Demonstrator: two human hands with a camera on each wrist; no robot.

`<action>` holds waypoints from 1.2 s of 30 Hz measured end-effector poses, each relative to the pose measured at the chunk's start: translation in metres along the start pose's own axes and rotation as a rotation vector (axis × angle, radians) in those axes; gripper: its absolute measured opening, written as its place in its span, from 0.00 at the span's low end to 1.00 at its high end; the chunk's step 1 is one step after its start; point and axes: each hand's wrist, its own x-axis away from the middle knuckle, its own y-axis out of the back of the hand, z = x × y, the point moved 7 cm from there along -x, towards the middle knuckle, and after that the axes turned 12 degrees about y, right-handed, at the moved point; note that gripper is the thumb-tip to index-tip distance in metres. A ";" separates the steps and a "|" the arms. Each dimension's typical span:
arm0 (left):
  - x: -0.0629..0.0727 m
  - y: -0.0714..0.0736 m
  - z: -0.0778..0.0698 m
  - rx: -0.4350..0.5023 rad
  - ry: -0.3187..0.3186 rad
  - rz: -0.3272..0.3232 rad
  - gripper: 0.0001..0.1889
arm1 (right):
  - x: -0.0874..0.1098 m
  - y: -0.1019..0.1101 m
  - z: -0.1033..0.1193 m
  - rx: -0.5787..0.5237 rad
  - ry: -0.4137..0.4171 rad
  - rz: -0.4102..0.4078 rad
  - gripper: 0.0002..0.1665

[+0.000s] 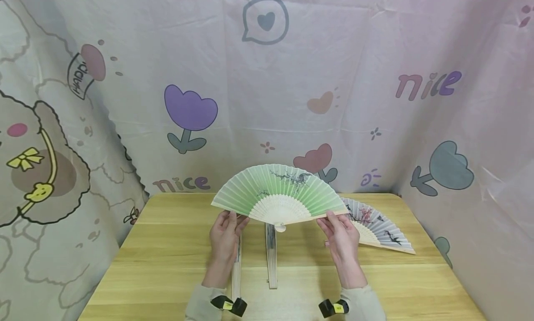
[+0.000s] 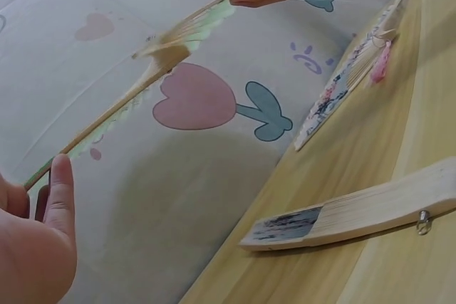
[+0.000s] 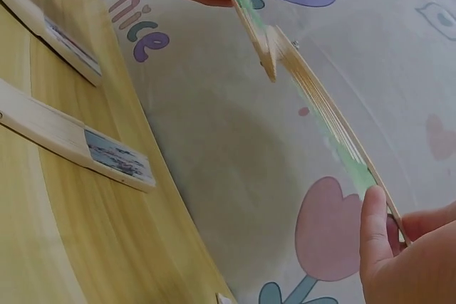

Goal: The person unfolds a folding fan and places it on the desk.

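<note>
A green folding fan point(image 1: 233, 191) with a dark branch print is spread wide above the table, its pale ribs meeting at the bottom middle. My left hand point(image 1: 225, 237) pinches its left end stick between thumb and fingers. At the other end, my right hand point(image 1: 343, 237) pinches the right end stick the same way. Seen nearly edge-on in the left wrist view, the green fan point(image 2: 107, 115) runs between both hands. The right wrist view also shows the fan point(image 3: 331, 119) edge-on, with the right thumb against its stick.
Behind my right hand, a grey-white fan point(image 1: 388, 228) with blossoms and a pink tassel point(image 2: 381, 63) lies spread on the wooden table point(image 1: 158, 247). One folded fan point(image 1: 271, 260) lies below the green one, another folded fan point(image 1: 236, 277) beside my left wrist. A printed curtain point(image 1: 267, 80) hangs behind.
</note>
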 end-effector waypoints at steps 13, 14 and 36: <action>0.002 -0.003 0.007 0.025 -0.046 -0.038 0.16 | 0.004 0.008 -0.001 -0.057 0.018 -0.046 0.12; 0.002 -0.003 0.008 0.023 -0.042 -0.040 0.16 | 0.004 0.009 0.000 -0.056 0.019 -0.048 0.12; -0.002 -0.037 0.064 -0.202 0.173 0.009 0.15 | 0.013 0.080 0.005 -0.039 -0.021 -0.142 0.12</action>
